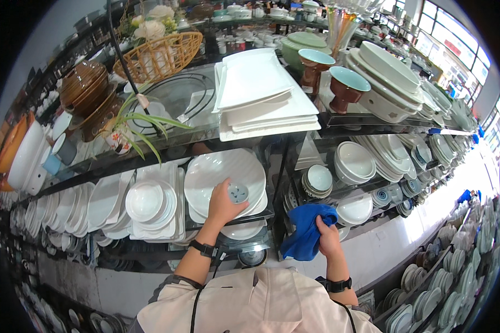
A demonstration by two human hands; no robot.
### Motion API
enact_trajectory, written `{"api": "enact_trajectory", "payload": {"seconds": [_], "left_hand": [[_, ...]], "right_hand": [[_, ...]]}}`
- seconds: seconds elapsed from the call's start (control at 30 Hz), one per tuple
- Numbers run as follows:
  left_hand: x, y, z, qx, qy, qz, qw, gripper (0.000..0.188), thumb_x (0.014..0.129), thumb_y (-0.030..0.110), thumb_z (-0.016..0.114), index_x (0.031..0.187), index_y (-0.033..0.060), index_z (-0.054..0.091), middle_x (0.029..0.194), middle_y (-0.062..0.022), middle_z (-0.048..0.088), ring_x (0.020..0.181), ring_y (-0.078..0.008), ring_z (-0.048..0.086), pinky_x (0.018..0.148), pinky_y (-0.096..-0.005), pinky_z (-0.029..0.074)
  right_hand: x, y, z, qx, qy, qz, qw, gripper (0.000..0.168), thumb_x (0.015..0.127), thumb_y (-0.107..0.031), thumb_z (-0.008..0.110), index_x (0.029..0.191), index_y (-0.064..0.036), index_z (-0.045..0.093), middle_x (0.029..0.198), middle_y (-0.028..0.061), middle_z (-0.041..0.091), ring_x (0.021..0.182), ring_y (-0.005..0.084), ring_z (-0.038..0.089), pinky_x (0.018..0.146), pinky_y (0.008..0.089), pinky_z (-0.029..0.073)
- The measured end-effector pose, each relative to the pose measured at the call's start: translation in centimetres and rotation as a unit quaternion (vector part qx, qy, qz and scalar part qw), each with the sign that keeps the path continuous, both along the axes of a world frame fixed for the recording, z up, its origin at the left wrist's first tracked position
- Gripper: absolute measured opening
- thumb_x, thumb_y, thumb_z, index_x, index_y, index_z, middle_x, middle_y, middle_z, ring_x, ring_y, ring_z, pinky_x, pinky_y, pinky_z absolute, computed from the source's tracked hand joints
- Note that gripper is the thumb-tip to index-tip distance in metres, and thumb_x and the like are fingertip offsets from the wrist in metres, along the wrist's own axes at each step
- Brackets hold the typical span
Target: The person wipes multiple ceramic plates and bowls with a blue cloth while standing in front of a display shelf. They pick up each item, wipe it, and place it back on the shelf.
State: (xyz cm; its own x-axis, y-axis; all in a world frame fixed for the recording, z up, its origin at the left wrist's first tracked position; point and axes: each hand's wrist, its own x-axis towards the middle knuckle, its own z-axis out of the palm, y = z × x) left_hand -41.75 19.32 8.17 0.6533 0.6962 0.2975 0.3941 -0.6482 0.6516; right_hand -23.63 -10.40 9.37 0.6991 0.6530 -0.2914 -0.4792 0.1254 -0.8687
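Observation:
My left hand (225, 204) has its thumb and fingers around a small white bowl (238, 192) with a dark painted pattern inside. That bowl is at a large white round plate (208, 170) on the lower shelf; whether it rests on the plate or is held just above, I cannot tell. A bunched blue cloth (302, 233) hangs from my right hand (328, 235), in front of the right-hand shelf unit. Behind the cloth, part of that shelf is hidden. Left of my left hand, white round bowls (145, 200) are stacked on square plates.
White rectangular plates (254, 83) are piled on the glass top shelf, beside brown footed cups (350, 85) and a green lidded pot (304, 43). A spider plant (143, 125) overhangs the front edge. More dishes (425, 301) line a rack at right, across the aisle floor (366, 254).

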Motion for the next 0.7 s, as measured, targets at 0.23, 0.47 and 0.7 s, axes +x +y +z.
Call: {"api": "enact_trajectory", "payload": {"seconds": [0.23,0.47,0.7], "left_hand": [[1.0,-4.1,3.9,0.053,-0.072,-0.090,0.992,0.090,0.067,0.025,0.090,0.142,-0.0013,0.046,0.130,-0.0230,0.054,0.122,-0.0407,0.054,0.104,-0.0443,0.047],[2.9,-13.7,9.4,0.012,-0.061,-0.308,0.949,0.107,0.066,0.010,0.086,0.157,0.0022,0.029,0.136,-0.0222,0.051,0.124,-0.0411,0.055,0.105,-0.0419,0.047],[4.6,-20.3,13.0,0.004,0.030,-0.389,0.921,0.109,0.066,0.008,0.083,0.159,0.0050,0.026,0.133,-0.0203,0.052,0.119,-0.0402,0.057,0.098,-0.0419,0.052]], "right_hand": [[-0.6,-1.4,1.0,-0.001,0.035,0.014,0.999,0.048,0.103,-0.029,0.062,0.135,0.005,0.056,0.126,0.0129,0.068,0.110,0.0251,0.068,0.098,0.0383,0.054],[-1.8,-1.3,3.0,0.004,-0.020,0.103,0.995,0.049,0.105,-0.039,0.058,0.137,-0.002,0.056,0.127,0.0057,0.064,0.113,0.0152,0.060,0.100,0.0338,0.049],[1.0,-8.5,5.9,0.026,-0.301,0.348,0.887,0.055,0.085,-0.017,0.077,0.132,-0.002,0.054,0.126,0.0081,0.061,0.114,0.0194,0.056,0.102,0.0366,0.046]]}}
